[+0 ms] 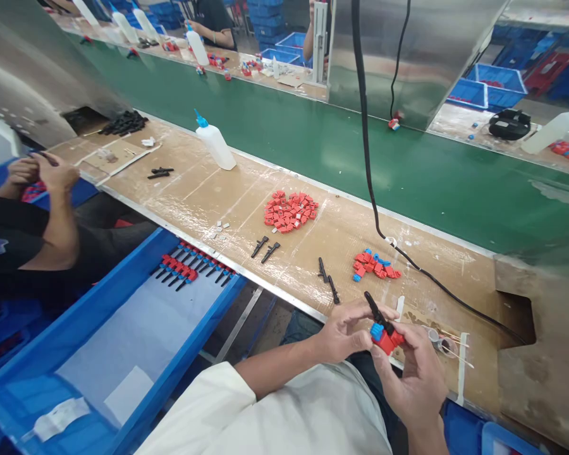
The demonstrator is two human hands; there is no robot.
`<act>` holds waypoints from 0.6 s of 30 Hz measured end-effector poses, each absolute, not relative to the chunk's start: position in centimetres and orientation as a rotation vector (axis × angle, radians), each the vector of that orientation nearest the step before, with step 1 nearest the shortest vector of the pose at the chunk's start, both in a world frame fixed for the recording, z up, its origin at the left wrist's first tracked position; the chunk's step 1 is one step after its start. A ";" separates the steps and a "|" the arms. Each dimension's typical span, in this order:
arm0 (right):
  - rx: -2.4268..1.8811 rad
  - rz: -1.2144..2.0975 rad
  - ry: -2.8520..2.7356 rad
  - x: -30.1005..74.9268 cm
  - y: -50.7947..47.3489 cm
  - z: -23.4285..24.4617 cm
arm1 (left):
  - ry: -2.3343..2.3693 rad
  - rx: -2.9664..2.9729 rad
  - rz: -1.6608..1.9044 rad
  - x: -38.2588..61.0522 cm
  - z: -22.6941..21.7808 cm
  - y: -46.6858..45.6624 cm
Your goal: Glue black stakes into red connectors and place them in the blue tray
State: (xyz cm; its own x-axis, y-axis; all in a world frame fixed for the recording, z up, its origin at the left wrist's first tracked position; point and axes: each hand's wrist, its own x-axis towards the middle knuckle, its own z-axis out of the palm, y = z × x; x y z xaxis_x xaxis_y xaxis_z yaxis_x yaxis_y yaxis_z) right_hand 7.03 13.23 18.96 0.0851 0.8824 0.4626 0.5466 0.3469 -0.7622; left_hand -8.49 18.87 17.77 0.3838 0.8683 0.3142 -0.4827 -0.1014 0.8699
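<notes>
Both my hands meet at the bench's near edge over a small assembly: a red block with a blue cap and a black stem sticking up. My left hand pinches it from the left, my right hand grips it from the right and below. Just beyond lie a small heap of red and blue parts and two black stems. A bigger pile of red blocks lies further back.
A blue tray at my left holds a row of finished red-and-black pieces. A white squeeze bottle stands on the bench. A black cable hangs across the green conveyor. Another person's arm works at left.
</notes>
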 end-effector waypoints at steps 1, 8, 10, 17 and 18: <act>-1.290 0.255 -1.688 6.9 13.2 19.6 | 0.381 1.202 1.190 -8.6 18.0 18.6; -1.189 -0.257 -1.916 5.8 13.5 22.0 | 0.333 1.077 1.121 -9.0 18.7 18.0; -1.184 -0.336 -1.920 5.6 13.5 22.0 | 0.372 1.023 1.080 -8.9 18.6 17.8; -1.194 -0.339 -1.918 5.5 13.4 21.7 | 0.469 0.819 1.060 -8.3 18.8 16.6; -1.194 -0.338 -1.915 5.5 13.3 21.7 | 0.465 0.809 1.056 -8.2 18.7 16.5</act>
